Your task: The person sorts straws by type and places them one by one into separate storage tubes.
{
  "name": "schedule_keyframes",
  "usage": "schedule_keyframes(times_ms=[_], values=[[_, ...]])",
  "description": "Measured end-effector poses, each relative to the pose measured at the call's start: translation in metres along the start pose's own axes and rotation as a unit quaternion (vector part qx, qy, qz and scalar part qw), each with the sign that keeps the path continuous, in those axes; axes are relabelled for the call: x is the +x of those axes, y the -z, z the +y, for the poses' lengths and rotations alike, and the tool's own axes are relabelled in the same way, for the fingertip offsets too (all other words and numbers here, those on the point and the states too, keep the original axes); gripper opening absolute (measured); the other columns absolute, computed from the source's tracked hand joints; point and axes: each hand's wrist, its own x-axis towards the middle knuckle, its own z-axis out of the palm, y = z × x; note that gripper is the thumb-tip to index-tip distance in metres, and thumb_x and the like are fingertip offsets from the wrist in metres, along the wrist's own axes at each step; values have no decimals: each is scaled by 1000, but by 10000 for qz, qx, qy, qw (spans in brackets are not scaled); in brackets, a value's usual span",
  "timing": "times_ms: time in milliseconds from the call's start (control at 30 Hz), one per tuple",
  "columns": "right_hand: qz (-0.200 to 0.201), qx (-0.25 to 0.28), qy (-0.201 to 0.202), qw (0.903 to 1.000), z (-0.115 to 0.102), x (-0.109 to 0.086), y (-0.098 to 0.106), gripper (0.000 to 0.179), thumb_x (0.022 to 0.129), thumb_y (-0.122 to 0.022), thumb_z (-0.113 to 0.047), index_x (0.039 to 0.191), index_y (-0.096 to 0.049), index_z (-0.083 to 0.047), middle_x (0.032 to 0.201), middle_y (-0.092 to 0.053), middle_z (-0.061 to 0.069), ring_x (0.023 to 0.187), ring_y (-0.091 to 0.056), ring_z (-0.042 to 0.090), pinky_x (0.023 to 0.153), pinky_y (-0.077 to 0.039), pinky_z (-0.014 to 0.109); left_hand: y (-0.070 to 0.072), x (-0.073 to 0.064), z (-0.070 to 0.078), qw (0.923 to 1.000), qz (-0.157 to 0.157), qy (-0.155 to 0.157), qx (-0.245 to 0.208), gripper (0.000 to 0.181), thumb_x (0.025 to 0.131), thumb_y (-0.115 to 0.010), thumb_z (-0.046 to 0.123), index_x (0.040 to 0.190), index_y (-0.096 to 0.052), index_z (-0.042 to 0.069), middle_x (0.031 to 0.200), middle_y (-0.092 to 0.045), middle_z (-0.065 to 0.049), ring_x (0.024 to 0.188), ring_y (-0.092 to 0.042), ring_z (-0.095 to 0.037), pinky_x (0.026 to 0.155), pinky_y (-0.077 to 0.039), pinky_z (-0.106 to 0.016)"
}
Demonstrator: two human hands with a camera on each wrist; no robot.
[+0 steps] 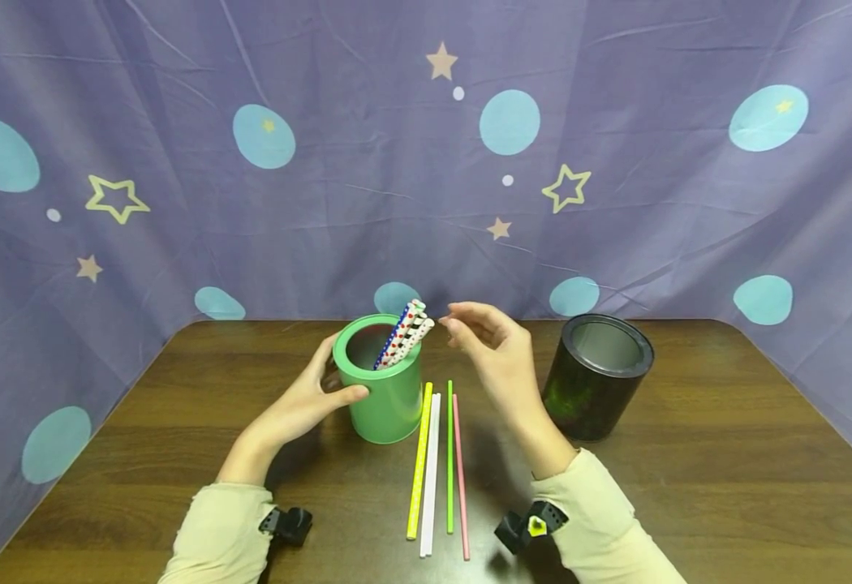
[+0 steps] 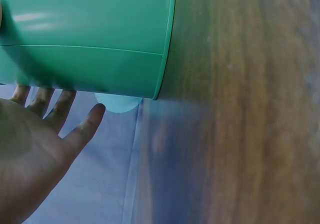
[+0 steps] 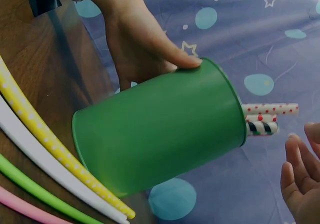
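Note:
A green can [image 1: 385, 397] stands on the table with several patterned paper straws [image 1: 404, 334] leaning out of its mouth, some dotted red, one striped in black. My left hand [image 1: 302, 405] holds the can's left side, thumb on the front near the rim; the left wrist view shows its fingertips [image 2: 64, 104] against the wall. Just right of the straw tops is my right hand [image 1: 497, 357], its fingers loosely bent. The right wrist view shows a gap between those fingers [image 3: 295, 171] and the straws, and nothing visible in the hand.
Before the green can lie a yellow dotted straw [image 1: 419, 462], white straws [image 1: 431, 478], a green straw [image 1: 450, 458] and a pink straw [image 1: 461, 478]. A black can [image 1: 594, 389] stands at the right. Behind the table [image 1: 725, 454] hangs a purple cloth [image 1: 367, 186].

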Motion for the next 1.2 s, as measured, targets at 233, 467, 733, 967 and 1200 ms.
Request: schedule_keyframes(times_ms=[233,467,733,967,1200], values=[[112,-212,-775,9967,15,4,7,23,92,-68,-3,112,-67,9,96,-74,14,71,-68,15,67,-54,26,0,0,-1,10000,23,-21,-12,81,91,-72,12,154,-21,11,152,-34,-15,139,-30,-43,110,-27,-55],[24,-496,-1330,9899,29,4,6,25,90,-71,-5,112,-69,7,94,-74,12,69,-67,16,64,-53,25,0,1,-2,10000,19,-62,-26,82,91,-72,12,154,-21,10,153,-31,-21,139,-30,-42,110,-27,-56],[-242,-667,-2013,9770,50,-1,4,29,89,-72,-7,114,-68,5,96,-74,12,68,-67,15,62,-52,26,0,0,-2,10000,21,-47,-21,81,91,-72,13,155,-21,11,154,-32,-17,140,-29,-42,110,-26,-56],[-440,-860,-2344,9673,68,-5,4,28,88,-72,-7,112,-69,6,93,-73,12,69,-67,18,64,-54,33,0,1,-1,10000,28,-22,5,82,91,-72,12,155,-21,12,155,-30,-18,141,-27,-40,111,-24,-57],[-845,-1102,-2639,9545,75,-8,6,28,89,-70,-6,111,-67,11,92,-72,24,63,-65,17,59,-55,29,0,0,-2,10000,30,45,20,82,92,-72,14,155,-20,12,155,-30,-16,141,-28,-39,111,-24,-58]])
